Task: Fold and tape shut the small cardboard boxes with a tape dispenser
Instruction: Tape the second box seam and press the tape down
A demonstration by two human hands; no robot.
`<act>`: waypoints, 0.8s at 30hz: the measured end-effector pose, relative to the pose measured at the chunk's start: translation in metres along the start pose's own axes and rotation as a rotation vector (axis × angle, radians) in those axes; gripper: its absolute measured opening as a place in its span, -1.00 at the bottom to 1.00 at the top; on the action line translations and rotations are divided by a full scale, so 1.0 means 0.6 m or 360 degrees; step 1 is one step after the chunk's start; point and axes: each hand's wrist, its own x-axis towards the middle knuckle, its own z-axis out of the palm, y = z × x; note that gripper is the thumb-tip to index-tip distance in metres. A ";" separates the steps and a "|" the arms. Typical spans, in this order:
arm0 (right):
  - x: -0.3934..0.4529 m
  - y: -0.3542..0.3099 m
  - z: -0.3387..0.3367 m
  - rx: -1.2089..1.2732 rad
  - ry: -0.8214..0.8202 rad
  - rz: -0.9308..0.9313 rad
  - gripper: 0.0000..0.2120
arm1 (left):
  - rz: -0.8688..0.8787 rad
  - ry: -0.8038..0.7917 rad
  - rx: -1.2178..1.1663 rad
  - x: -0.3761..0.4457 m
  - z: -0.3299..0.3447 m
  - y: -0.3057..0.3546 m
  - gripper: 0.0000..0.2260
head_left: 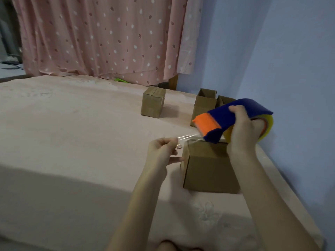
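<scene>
A small closed cardboard box (210, 171) stands on the pink bed sheet (72, 142) right in front of me. My right hand (243, 131) grips a blue and orange tape dispenser (219, 122) with a yellowish tape roll, held just above the box's top. My left hand (163, 149) pinches the free end of the clear tape (184, 138), stretched from the dispenser's orange mouth towards the box's left edge.
A taped box (153, 102) stands farther back in the middle. Two open boxes (204, 104) sit by the blue wall (290, 69) at the right. A pink dotted curtain (108, 37) hangs behind the bed. The bed's right edge runs close to the wall.
</scene>
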 end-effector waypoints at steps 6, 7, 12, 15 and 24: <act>0.039 0.005 -0.042 -0.0482 -0.0122 -0.0286 -0.64 | 0.0067 -0.0020 0.0022 0.001 -0.036 0.010 -0.93; 0.039 0.010 -0.044 -0.0523 -0.0133 -0.0310 -0.64 | 0.0062 -0.0028 0.0028 0.001 -0.035 0.014 -0.93; 0.037 0.013 -0.049 -0.0614 -0.0170 -0.0377 -0.60 | 0.0040 -0.0070 0.0083 -0.001 -0.038 0.030 -0.93; 0.034 0.015 -0.051 -0.0697 -0.0212 -0.0434 -0.58 | 0.0074 -0.0077 0.0199 0.001 -0.034 0.052 -0.92; 0.010 0.022 -0.053 -0.0845 -0.0289 -0.0528 -0.62 | 0.0175 -0.0118 0.0966 0.013 -0.013 0.115 -0.87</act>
